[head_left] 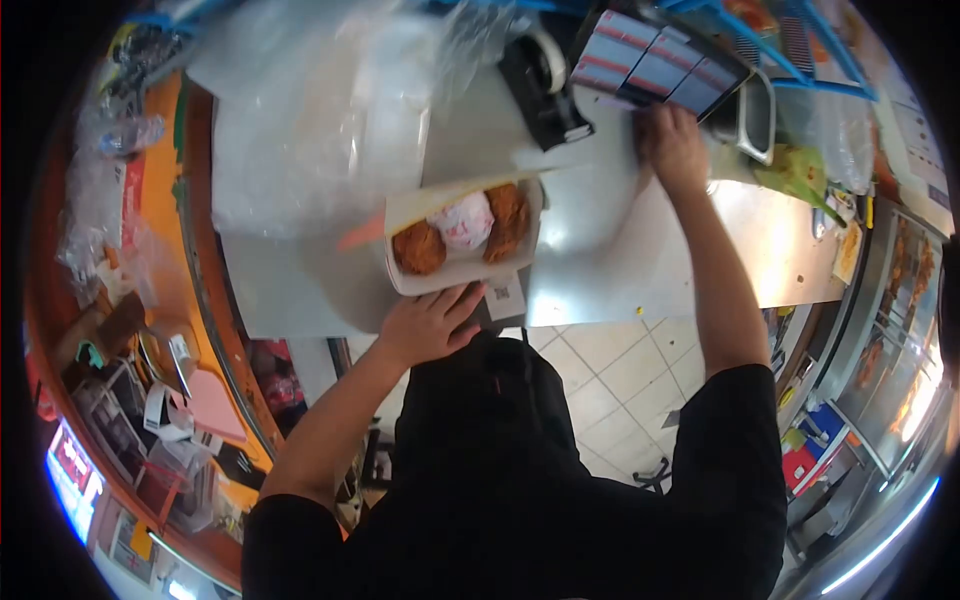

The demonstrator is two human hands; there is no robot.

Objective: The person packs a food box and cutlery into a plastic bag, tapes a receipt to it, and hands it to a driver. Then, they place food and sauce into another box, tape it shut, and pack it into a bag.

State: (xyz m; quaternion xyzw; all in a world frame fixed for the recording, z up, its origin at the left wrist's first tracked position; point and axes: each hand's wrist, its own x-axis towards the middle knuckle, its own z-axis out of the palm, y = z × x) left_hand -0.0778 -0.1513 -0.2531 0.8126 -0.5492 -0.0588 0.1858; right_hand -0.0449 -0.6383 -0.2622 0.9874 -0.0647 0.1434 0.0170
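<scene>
An open paper box holds brown fried chicken pieces and a white wrapped item with red print between them. My left hand is open, its fingers spread at the front edge of the box. A paper slip with a square code lies beside those fingertips. My right hand reaches far forward, fingertips at the lower edge of a tilted screen with several pale panels. Its fingers are blurred and partly hidden, so I cannot tell whether they grip anything.
Clear plastic bags cover the back left of the metal counter. A black tape dispenser stands behind the box, and a metal container is right of the screen. An orange ledge runs along the left.
</scene>
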